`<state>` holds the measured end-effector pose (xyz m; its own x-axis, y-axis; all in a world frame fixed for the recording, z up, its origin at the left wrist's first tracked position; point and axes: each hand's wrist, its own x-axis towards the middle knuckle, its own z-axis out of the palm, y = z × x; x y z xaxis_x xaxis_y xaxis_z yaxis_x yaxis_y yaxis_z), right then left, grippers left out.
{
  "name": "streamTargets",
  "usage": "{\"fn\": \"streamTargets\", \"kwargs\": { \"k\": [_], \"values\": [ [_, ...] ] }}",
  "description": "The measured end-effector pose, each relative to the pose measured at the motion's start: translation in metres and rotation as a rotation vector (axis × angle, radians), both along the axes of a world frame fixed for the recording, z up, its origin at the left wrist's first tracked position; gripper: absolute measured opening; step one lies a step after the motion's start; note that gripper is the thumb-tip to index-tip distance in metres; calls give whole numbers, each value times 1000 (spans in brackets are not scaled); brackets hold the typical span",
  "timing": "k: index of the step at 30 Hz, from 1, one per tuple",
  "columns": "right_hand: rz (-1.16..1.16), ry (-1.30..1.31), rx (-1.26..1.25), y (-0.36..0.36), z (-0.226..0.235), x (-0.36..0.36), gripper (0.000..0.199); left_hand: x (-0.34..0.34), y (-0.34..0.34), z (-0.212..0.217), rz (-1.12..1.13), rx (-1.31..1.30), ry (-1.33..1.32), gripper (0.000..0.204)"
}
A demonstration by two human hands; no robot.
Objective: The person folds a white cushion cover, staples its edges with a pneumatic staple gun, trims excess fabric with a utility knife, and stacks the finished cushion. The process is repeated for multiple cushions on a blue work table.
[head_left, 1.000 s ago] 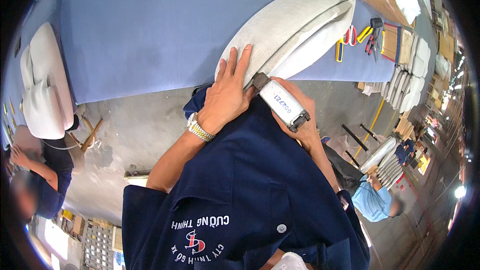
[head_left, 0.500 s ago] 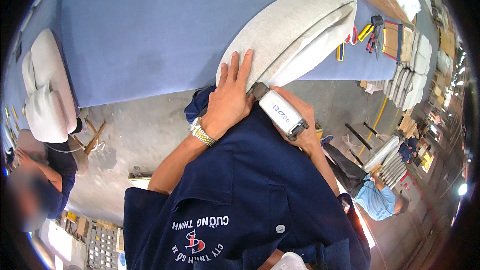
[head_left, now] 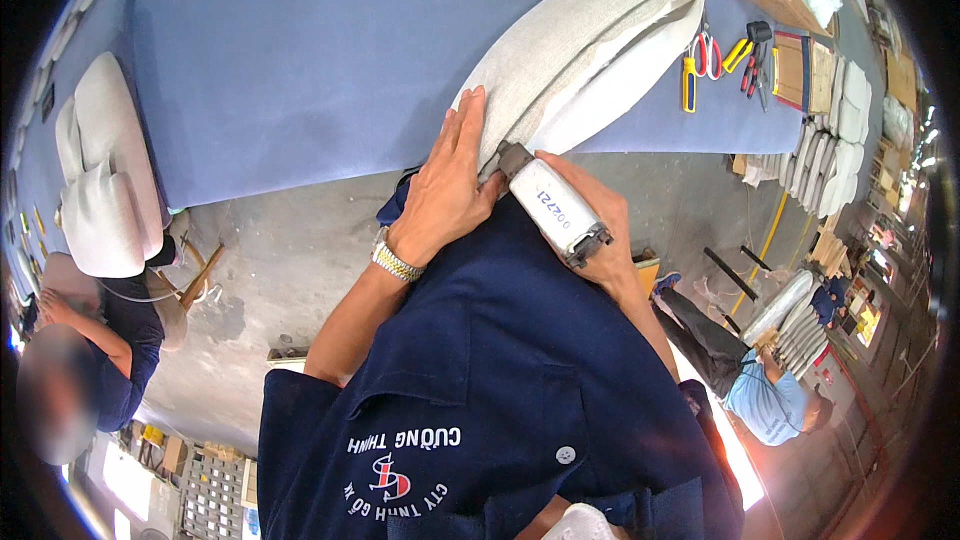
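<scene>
My left forearm angles forward and inward to my left hand, which lies back upward, its fingers stretched ahead close together and the thumb pointing off to the right. My right forearm slants forward and leftward, and my right hand curls in a grip near the left.
</scene>
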<state>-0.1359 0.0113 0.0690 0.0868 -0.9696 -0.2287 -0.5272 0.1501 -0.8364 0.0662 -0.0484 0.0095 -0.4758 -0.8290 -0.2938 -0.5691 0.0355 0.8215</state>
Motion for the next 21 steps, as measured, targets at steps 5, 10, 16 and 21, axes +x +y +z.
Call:
{"fn": "streamTargets", "kwargs": {
  "k": [5,10,16,21],
  "values": [
    [26,-21,22,5,-5,-2,60,-1,0,5,6,36,-3,100],
    [31,-7,87,-1,0,-2,59,-3,5,3,-10,17,-16,100],
    [17,11,268,-9,13,5,59,-2,10,2,-25,-5,-63,102],
    [37,27,73,-3,3,8,63,4,4,-4,34,-13,5,103]
  ]
}}
